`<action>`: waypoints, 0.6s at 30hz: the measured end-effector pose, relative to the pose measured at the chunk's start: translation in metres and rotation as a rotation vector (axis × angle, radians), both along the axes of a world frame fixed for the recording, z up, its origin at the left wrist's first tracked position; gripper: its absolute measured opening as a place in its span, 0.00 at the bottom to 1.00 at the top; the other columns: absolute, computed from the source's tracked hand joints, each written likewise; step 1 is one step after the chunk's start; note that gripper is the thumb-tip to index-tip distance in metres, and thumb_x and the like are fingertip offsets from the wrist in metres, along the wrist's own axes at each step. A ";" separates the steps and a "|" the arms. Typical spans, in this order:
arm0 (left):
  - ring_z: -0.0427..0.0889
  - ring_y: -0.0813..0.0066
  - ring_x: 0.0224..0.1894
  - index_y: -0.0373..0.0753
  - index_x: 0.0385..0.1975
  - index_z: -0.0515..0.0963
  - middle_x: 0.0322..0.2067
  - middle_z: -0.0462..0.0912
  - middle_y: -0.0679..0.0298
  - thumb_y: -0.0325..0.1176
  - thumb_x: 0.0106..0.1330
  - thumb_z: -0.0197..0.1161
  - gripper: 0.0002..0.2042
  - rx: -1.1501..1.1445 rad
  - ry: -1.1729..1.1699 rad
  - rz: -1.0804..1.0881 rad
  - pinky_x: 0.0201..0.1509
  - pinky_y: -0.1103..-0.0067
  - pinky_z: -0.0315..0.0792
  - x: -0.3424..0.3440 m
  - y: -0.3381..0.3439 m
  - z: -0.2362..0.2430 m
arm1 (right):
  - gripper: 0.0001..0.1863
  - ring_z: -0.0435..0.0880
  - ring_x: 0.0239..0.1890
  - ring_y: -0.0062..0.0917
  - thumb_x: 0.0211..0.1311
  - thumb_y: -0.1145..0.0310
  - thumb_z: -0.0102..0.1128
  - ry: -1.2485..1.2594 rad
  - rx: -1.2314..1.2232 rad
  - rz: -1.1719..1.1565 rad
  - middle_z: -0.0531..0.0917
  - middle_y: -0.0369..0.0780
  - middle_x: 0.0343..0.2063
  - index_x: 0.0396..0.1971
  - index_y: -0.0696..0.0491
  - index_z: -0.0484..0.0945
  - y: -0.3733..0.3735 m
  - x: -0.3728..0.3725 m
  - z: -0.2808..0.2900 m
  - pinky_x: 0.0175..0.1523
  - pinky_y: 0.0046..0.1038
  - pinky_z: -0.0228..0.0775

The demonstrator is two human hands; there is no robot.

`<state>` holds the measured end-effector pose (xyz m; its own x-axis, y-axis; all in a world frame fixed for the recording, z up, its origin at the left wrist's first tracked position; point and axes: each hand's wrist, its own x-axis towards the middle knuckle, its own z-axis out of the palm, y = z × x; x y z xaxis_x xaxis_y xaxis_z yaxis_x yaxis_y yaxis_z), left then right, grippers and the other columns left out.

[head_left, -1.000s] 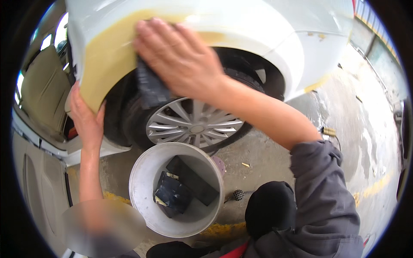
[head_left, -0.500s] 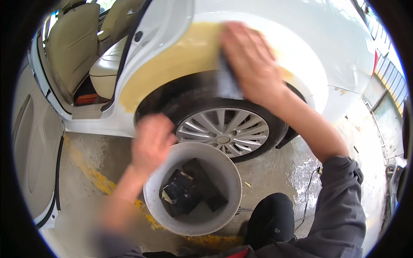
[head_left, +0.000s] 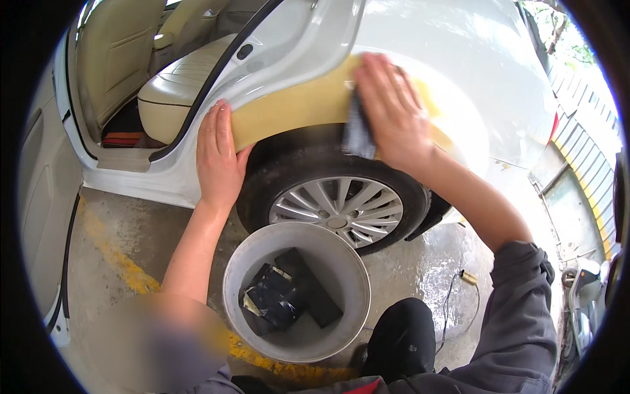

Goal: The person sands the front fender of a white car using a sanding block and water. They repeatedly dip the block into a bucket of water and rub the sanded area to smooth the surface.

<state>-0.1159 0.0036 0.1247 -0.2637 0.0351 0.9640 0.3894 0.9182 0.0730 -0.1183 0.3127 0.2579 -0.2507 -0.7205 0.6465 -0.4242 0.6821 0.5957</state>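
Note:
My right hand point(head_left: 394, 118) lies flat over a dark grey sheet of sandpaper point(head_left: 359, 128) and presses it to the wheel arch of a white car. The sheet's lower end hangs over the arch edge; the rest is under my palm. A band of yellow filler point(head_left: 289, 102) runs along the arch. At the band's left end, my left hand point(head_left: 220, 154) rests on the body panel with fingers stretched out, holding nothing. Below the arch sits the tyre with its silver spoked wheel point(head_left: 338, 207).
A pale bucket point(head_left: 231, 282) stands before the wheel, with dark pieces point(head_left: 275, 295) and some water in it. An open car door point(head_left: 46, 217) is at the left. A cable with a yellowish connector point(head_left: 468, 277) lies on the wet floor beside my knee point(head_left: 403, 335).
My left hand has moved up from above the bucket's edge onto the body panel. My right hand stays on the arch with the sandpaper. The view has shifted slightly.

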 end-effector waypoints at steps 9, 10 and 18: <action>0.73 0.45 0.71 0.33 0.74 0.63 0.70 0.73 0.49 0.29 0.59 0.79 0.42 -0.003 0.000 0.005 0.73 0.59 0.71 0.001 -0.004 0.000 | 0.34 0.65 0.79 0.45 0.64 0.74 0.55 -0.019 0.090 0.100 0.67 0.51 0.75 0.72 0.61 0.69 -0.016 0.008 0.020 0.80 0.47 0.59; 0.73 0.46 0.71 0.33 0.74 0.63 0.70 0.73 0.50 0.29 0.59 0.79 0.42 -0.008 0.003 0.006 0.73 0.59 0.71 0.001 -0.005 0.000 | 0.34 0.65 0.79 0.45 0.64 0.74 0.55 -0.035 0.113 0.131 0.67 0.51 0.76 0.72 0.61 0.69 -0.022 0.006 0.023 0.80 0.47 0.59; 0.72 0.45 0.71 0.33 0.74 0.63 0.71 0.71 0.49 0.29 0.59 0.79 0.43 -0.014 -0.002 -0.012 0.73 0.59 0.71 0.000 -0.012 -0.004 | 0.38 0.63 0.79 0.48 0.60 0.76 0.59 -0.145 0.128 0.172 0.67 0.51 0.76 0.73 0.60 0.68 -0.017 0.009 0.030 0.81 0.48 0.57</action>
<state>-0.1157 -0.0087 0.1207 -0.2652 0.0518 0.9628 0.4000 0.9145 0.0610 -0.1096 0.2956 0.2883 -0.2012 -0.8340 0.5138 -0.6146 0.5159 0.5967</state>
